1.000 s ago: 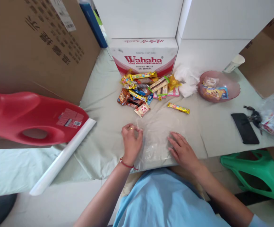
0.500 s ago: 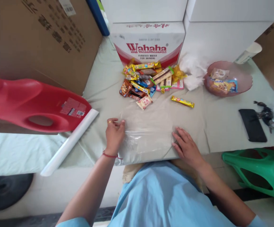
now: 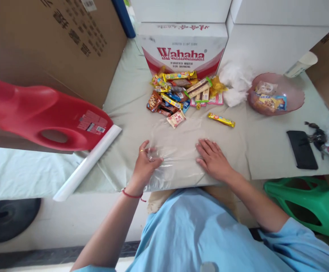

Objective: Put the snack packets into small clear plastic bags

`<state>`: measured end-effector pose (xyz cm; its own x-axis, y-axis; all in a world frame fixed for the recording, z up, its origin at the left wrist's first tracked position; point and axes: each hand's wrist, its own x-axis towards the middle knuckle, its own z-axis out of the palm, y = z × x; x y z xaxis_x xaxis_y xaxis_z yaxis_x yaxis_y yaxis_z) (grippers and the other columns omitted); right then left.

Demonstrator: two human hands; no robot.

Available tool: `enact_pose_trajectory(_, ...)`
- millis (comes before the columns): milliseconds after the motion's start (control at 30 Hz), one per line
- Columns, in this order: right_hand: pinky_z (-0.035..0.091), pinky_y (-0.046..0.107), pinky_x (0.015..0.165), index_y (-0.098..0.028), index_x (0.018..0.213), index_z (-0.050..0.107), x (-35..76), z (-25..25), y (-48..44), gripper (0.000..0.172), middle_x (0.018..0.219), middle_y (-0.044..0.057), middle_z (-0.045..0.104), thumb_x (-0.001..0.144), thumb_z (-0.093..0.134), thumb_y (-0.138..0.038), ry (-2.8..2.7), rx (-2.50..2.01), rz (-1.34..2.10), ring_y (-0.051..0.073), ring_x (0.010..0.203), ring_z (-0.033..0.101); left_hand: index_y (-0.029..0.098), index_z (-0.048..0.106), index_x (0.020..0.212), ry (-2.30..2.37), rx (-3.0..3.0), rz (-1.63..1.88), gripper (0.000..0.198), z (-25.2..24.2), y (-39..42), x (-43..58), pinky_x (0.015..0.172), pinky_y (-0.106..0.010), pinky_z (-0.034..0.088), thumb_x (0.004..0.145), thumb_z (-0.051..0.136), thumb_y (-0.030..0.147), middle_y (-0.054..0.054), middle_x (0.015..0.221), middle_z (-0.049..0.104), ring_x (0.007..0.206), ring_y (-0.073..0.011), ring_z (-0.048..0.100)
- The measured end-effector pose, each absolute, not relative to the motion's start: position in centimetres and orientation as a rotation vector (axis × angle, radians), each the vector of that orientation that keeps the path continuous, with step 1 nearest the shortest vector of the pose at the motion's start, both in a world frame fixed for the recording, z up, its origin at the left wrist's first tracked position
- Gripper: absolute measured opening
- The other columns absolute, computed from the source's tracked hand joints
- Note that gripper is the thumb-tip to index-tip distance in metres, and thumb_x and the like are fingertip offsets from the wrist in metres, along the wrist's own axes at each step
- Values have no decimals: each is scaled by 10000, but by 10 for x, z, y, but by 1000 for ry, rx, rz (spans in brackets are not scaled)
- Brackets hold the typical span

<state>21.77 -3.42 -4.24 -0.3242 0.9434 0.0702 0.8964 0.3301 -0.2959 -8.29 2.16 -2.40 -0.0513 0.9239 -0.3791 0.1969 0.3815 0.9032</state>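
Both hands on a clear plastic bag [image 3: 178, 156]

Left hand [image 3: 146, 164] pinches its edge — right hand [image 3: 212, 160] presses it flat, fingers spread.

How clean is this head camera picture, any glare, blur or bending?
Head view: soft even light, faint shadows; pale glare streaks on the clear plastic sheet touched by the left hand and right hand; wide-lens bending stretches the red jug at the left edge; snack pile reads sharp.

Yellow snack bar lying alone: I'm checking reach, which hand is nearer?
Right. The right hand lies close below the yellow snack bar in view; the left hand sits farther, down-left.
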Motion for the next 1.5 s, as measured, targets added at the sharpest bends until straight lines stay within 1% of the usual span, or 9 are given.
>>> enact_pose_trajectory(200,209,644,1312,-239,1650,427,244,-55,-49,593,1741,118,353,1095,472,-441,-2350,-1801,211,329,1612,330,213,404,1521,1904,1145,798,975,-18,23,-142,599,-263,527,644,823,297,-93,1241,598,662,-92,629)
enact_pose_trajectory(400,224,651,1300,-252,1651,426,241,-50,-51,580,1729,118,380,1100,454,-430,-2344,-1843,198,324,1605,342,200,673,1197,1766,2056,921,302,19,32,-85,913,-417,576,977,563,375,-112,1133,711,1003,-245,704)
enact_pose_trajectory(533,257,659,1282,-253,1640,444,247,-47,-58,564,1722,114,396,1105,436,-432,-2369,-1861,196,326,1595,362,184,667,1366,1439,2443,577,433,5,57,-48,1210,-558,387,1058,453,402,-174,1458,667,1443,-333,546)
enact_pose_trajectory(700,357,654,1222,-267,1560,556,280,-39,-63,500,1629,115,539,1095,442,-413,-2348,-1849,241,329,1515,473,241,507,1587,1388,2520,261,562,-40,84,-81,1285,-658,197,1067,423,438,-159,1717,402,1588,-345,383)
enact_pose_trajectory(800,489,571,1111,-219,1275,758,295,-24,-33,403,1346,141,741,1080,454,-398,-2281,-1810,237,327,1294,632,284,470,1616,1325,2564,240,571,-49,85,-96,1301,-641,169,1075,413,458,-138,1742,354,1610,-319,351)
enact_pose_trajectory(933,548,477,952,-206,1138,771,287,5,57,355,1119,132,777,1061,457,-354,-2198,-1770,144,314,1063,672,317,463,1620,1332,2561,279,571,-46,82,-95,1306,-632,173,1067,451,457,-131,1734,373,1604,-319,365)
enact_pose_trajectory(1200,469,489,986,-163,1047,749,220,24,237,341,1084,158,727,1076,459,-339,-2509,-1510,49,339,1149,584,312,447,1628,1340,2559,225,592,-44,84,-95,1305,-618,178,1064,471,490,-126,1739,364,1600,-319,371)
enact_pose_trajectory(1367,392,585,1070,-151,1250,711,200,-2,258,351,1281,175,660,1030,591,-397,-2574,-1496,-82,380,1291,478,307,447,1625,1348,2561,224,582,-44,83,-95,1312,-601,164,1070,473,480,-117,1736,372,1601,-303,370)
enact_pose_trajectory(1500,380,606,1074,-134,1150,733,196,-9,255,339,1233,175,660,1089,459,-326,-2429,-1593,-98,379,1297,466,291,453,1621,1345,2567,215,581,-43,83,-96,1312,-599,162,1074,463,489,-116,1736,374,1603,-303,365)
